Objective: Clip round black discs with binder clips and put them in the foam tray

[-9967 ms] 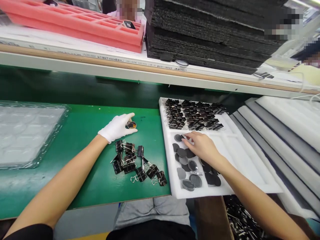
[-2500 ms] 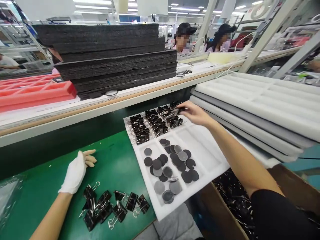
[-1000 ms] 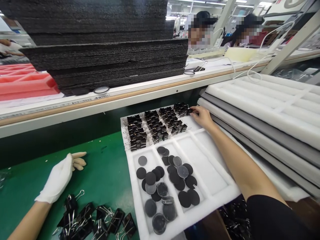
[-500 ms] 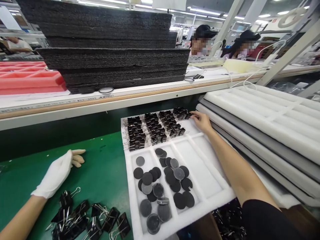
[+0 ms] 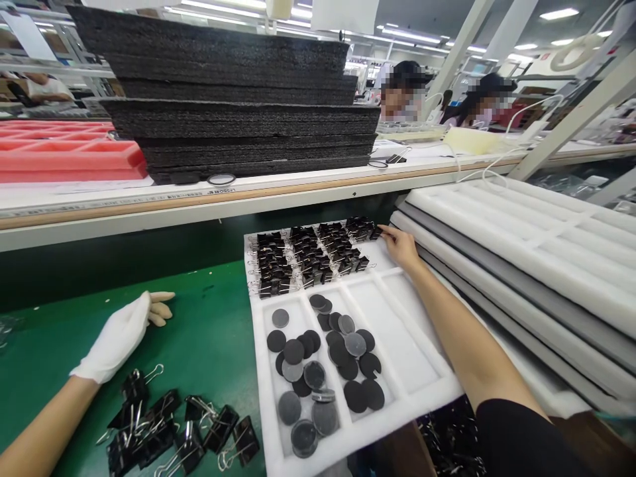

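1. White foam tray (image 5: 412, 391): its far compartment holds black binder clips (image 5: 308, 255) packed in neat rows. The two left near compartments hold dark round discs (image 5: 322, 368), loosely piled and overlapping. The right near compartment is bare foam.
2. Your right hand (image 5: 401, 246) reaches to the far right end of the clip rows. Its fingertips meet the end clip (image 5: 373, 232); whether they pinch it or only touch it cannot be told.
3. Your left hand (image 5: 122, 334), in a white glove with bare fingertips, rests palm down on the green mat (image 5: 213, 344), fingers lying loosely together and holding nothing.
4. A loose heap of binder clips (image 5: 173, 424) lies on the mat just beside your left wrist, near the front edge.
5. Edges: the tray's near right corner overhangs the bench front. The tray's right side runs just beside the stacked white foam sheets (image 5: 521, 245).
6. Open room: the mat between your left hand and the tray is free. The shelf edge (image 5: 199, 205) overhead carries stacked black foam (image 5: 238, 112) and a red foam tray (image 5: 64, 156).
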Available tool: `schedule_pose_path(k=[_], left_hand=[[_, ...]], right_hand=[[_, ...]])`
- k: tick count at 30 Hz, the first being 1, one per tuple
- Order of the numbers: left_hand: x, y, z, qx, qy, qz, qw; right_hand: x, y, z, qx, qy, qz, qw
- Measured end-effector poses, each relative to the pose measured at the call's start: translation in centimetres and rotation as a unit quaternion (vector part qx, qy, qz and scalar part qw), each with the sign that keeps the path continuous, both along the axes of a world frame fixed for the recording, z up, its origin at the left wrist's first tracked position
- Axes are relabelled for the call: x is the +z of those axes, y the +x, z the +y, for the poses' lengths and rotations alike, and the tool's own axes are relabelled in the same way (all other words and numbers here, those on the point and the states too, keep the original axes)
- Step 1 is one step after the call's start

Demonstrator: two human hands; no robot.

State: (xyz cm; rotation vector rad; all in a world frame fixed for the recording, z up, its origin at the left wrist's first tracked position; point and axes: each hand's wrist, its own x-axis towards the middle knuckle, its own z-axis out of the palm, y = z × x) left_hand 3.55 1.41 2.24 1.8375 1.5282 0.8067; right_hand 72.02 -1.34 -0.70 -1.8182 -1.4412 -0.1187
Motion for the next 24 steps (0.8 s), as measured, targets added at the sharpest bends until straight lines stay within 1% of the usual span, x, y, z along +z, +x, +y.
schedule_pose_path(k=[6,10,14,19,22,24], left_hand=[[-0.16,0.00,0.03,-0.004,0.005,-0.005,1.000],[-0.36,-0.23,0.13,0.004,0.007,-0.003,1.000],[0.05,0.18,-0.08,0.006,0.008,-0.005,1.000],[0.52,0.56,-0.35,0.009,0.014,0.009,1.000],[0.28,0.22,-0.35,0.009,0.015,0.010,1.000],[-0.04,-0.03,-0.16,0.006,0.014,-0.007,1.000]], right_hand=[[-0.23,0.14,0.28,0.016,0.008,-0.035,0.999],[-0.36,0.14,0.49,0.040,-0.002,-0.074,0.996],[-0.46,0.28,0.42,0.042,-0.002,-0.106,0.993],[-0.60,0.64,0.12,0.040,-0.020,-0.081,0.996],[-0.76,0.58,0.10,0.043,-0.024,-0.055,0.997],[-0.87,0.41,0.22,0.022,-0.019,-0.032,0.999]])
